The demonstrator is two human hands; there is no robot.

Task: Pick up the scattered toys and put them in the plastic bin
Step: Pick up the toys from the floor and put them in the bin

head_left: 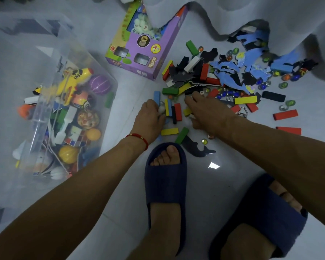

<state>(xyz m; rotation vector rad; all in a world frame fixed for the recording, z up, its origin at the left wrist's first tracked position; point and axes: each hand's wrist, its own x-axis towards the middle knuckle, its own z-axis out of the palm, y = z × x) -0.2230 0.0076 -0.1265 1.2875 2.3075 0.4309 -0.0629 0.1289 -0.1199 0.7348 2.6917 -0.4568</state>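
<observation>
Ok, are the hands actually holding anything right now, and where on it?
The left hand curls over something small and white at its fingertips. The right hand rests fingers-down on the blocks; whether it grips any cannot be told.

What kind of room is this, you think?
Probably a home room, maybe a child's: a pale tiled floor, a curtain hanging to it, scattered blocks, and slippers worn indoors.

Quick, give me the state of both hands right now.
Left hand: fingers curled round small toy blocks on the floor.
Right hand: reaching into the pile, fingers down on the toys; grip cannot be told.
</observation>
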